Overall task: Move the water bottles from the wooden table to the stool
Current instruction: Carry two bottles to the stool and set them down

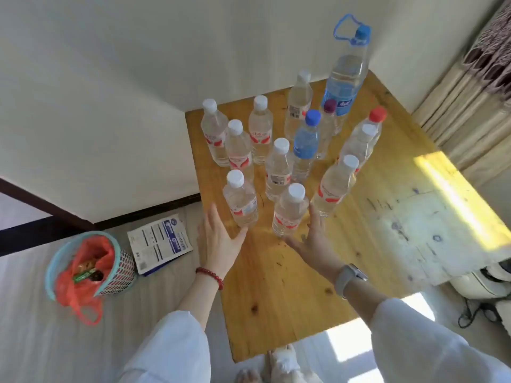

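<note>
Flanking near bottles (240, 200): left hand (218, 239); right hand (312, 241)

We see bare wooden table (279, 294) along its near edge. Upright water bottles (279, 167) crowd the far half, gaps narrow.

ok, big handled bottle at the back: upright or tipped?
Upright. The large bottle stands on its base at the table's far end, blue cap on top; its apparent lean matches the other bottles, so likely wide-angle distortion.

Probably a home room: curtains (475, 87), lined wastebasket (91, 268), wooden table (276, 286).
</note>
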Demonstrator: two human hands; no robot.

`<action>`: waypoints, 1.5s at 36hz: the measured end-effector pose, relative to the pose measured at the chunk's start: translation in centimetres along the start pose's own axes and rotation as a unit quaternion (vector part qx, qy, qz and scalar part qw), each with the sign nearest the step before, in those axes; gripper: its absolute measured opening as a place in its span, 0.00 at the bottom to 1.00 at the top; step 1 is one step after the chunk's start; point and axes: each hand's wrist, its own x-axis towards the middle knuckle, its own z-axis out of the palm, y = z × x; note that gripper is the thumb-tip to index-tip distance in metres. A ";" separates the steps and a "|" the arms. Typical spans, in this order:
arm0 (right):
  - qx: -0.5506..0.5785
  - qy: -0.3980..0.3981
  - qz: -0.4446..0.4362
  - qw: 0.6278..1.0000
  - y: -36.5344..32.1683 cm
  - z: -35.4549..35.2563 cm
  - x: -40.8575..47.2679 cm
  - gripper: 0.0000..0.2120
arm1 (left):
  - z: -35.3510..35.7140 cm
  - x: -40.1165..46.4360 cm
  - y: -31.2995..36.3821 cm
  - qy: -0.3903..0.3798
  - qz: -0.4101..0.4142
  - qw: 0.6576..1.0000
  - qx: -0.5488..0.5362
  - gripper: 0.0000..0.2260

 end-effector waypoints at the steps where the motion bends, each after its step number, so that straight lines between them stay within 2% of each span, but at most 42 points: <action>1: 0.013 0.006 -0.001 1.000 0.0 0.2 0.6 0.46 | 0.2 0.9 -0.2 -0.003 -0.007 1.000 -0.013 0.44; 4: 0.030 0.018 -0.006 0.999 -0.5 0.3 1.8 0.41 | 0.7 3.2 -0.4 -0.012 0.020 0.999 -0.034 0.47; 8: 0.059 0.037 0.003 0.998 -0.4 0.7 2.6 0.32 | 1.5 5.4 -0.8 -0.028 0.072 0.992 -0.104 0.41; 13: 0.108 0.043 0.017 0.993 -0.6 1.0 2.0 0.30 | 1.5 5.8 -0.7 -0.044 0.107 0.978 -0.174 0.35; 18: 0.110 0.092 0.065 0.988 -1.5 1.0 -0.6 0.30 | 0.5 4.9 -1.0 -0.062 0.182 0.966 -0.175 0.31; 22: 0.129 0.136 0.104 0.977 -1.8 1.0 -4.8 0.30 | -0.7 2.0 -0.4 -0.089 0.209 0.947 -0.225 0.30; 25: 0.146 0.182 0.137 0.963 -1.3 0.8 -8.3 0.32 | -0.8 -0.1 0.5 -0.127 0.230 0.933 -0.246 0.29; 27: 0.160 0.218 0.156 0.950 -1.1 0.3 -10.6 0.25 | -0.3 -1.4 1.4 -0.154 0.233 0.926 -0.253 0.29; 29: 0.165 0.243 0.166 0.941 -0.8 -0.4 -13.0 0.23 | 0.6 -3.0 2.7 -0.193 0.225 0.918 -0.264 0.28; 33: 0.161 0.278 0.200 0.926 0.7 -2.1 -18.4 0.28 | 3.0 -7.1 6.5 -0.282 0.246 0.897 -0.234 0.29; 40: 0.122 0.376 0.315 0.863 4.9 -5.1 -30.8 0.35 | 8.1 -17.7 14.2 -0.412 0.394 0.814 -0.113 0.32; 43: 0.111 0.427 0.358 0.823 7.3 -6.5 -37.4 0.35 | 10.5 -24.5 17.4 -0.456 0.445 0.765 -0.092 0.27; 54: 0.114 0.496 0.502 0.699 17.5 -10.5 -65.5 0.30 | 18.4 -54.8 24.9 -0.514 0.594 0.618 -0.032 0.24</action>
